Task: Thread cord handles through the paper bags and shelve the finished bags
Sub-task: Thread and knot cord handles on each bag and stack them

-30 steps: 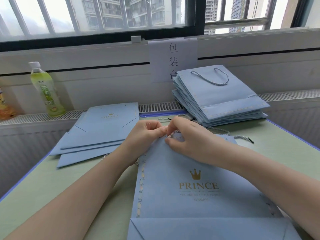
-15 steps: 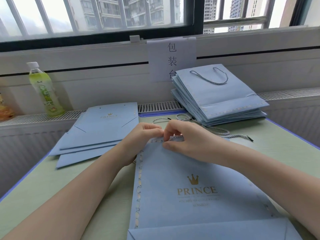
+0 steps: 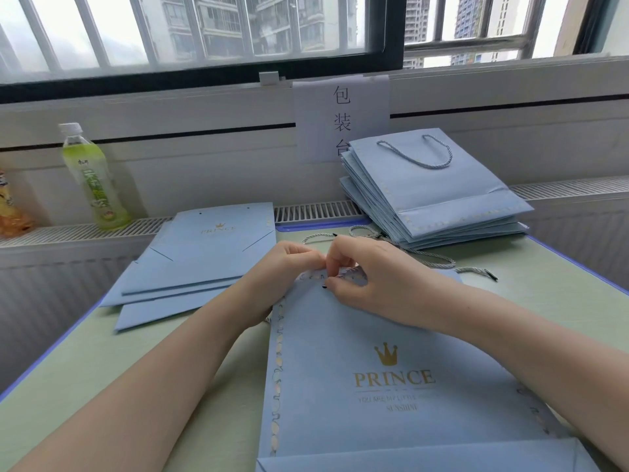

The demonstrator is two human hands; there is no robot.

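Note:
A flat light-blue paper bag (image 3: 391,386) with a gold crown and "PRINCE" lies on the table before me, its mouth edge pointing away. My left hand (image 3: 289,267) pinches the bag's top rim at its left corner. My right hand (image 3: 371,277) pinches a cord's black tip right at the rim, where it meets the paper. Loose grey cords (image 3: 439,262) lie just beyond my hands. A stack of blue bags (image 3: 435,199) stands at the back right, the top one carrying a cord handle. Flat bags without handles (image 3: 204,260) lie at the left.
A green drink bottle (image 3: 93,178) stands on the radiator ledge at the back left, an orange packet (image 3: 10,209) beside it. A paper sign (image 3: 340,117) hangs under the window. The green table (image 3: 85,369) has a blue edge.
Both hands have stayed at the bag's top rim. The right hand's fingers have shifted slightly, and the cord's black tip now shows against the paper.

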